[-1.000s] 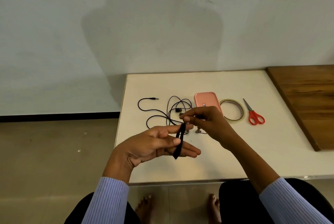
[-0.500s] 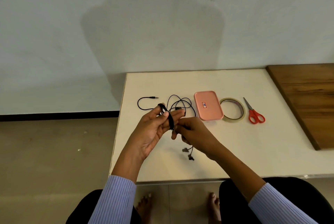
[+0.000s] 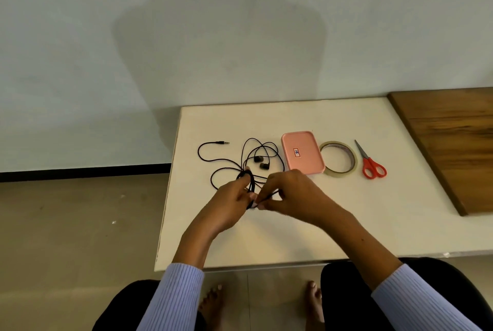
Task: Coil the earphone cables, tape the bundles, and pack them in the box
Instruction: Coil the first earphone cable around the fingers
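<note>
My left hand [image 3: 230,201] holds a small coil of black earphone cable [image 3: 250,182] wound around its fingers, low over the white table [image 3: 346,224]. My right hand [image 3: 290,194] pinches the same cable's loose end right beside the coil. A second black earphone [image 3: 241,156] lies uncoiled on the table behind my hands, its jack pointing right and its two earbuds [image 3: 261,162] in the middle of the loops. The pink box [image 3: 302,153] sits shut to the right of it. A roll of clear tape [image 3: 338,159] lies next to the box.
Red-handled scissors [image 3: 370,165] lie right of the tape. A brown wooden board [image 3: 453,141] covers the table's right side. The table's left edge runs just left of the loose cable, with floor beyond. A wall stands behind the table.
Both hands have moved forward and down toward the table. The left hand turned from palm-up to fingers-forward, and the dangling earbuds seen half a second ago are now hidden in the hands.
</note>
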The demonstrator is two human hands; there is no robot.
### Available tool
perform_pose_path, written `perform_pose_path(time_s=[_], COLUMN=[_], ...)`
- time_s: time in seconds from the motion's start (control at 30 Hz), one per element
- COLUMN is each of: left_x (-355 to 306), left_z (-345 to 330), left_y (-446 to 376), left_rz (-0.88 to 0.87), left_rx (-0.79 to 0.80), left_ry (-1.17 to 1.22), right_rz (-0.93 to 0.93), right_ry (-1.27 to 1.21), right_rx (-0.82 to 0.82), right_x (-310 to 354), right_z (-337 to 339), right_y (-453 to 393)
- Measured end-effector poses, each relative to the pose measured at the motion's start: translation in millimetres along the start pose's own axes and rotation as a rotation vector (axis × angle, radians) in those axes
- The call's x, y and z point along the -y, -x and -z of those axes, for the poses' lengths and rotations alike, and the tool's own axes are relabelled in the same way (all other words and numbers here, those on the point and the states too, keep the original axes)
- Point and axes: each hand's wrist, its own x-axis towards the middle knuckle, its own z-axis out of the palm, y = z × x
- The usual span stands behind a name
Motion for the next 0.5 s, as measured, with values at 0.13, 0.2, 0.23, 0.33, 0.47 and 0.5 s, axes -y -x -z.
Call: perform_pose_path(time_s=[0.13,0.2,0.23,0.33,0.47,0.5], left_x=[-0.1,-1.2,-2.4,-7.2,-9.0,-9.3], left_z=[0.9,3.9,6.1,10.8,11.8,11.9], left_y=[4.2,6.6,8.0,11.5,14.1,14.5], left_rz=[0.016,-0.015,-0.030,-0.049,-0.055,-0.059], left_rx=[0.220,0.322,0.358,0.432,0.512,0.525], left_ry=[0.147,0.212,0.242,0.321,0.361,0.370], right_rz=[0.042,0.059,0.065,0.048,0.020,0.020], right_ry=[-0.136,-0.203,-0.233,-0.387,-0.529,-0.537], right_rx=[-0.027,-0.042,-0.050,-0.066,-0.069,-0.063], right_x=[-10.2,-12.1,-12.9,-16.3,-18.9,-18.9], right_z=[17.3,21.6,23.3,28.4,29.2,28.9], right_y=[1.7,2.7,2.8,4.5,6.5,6.5])
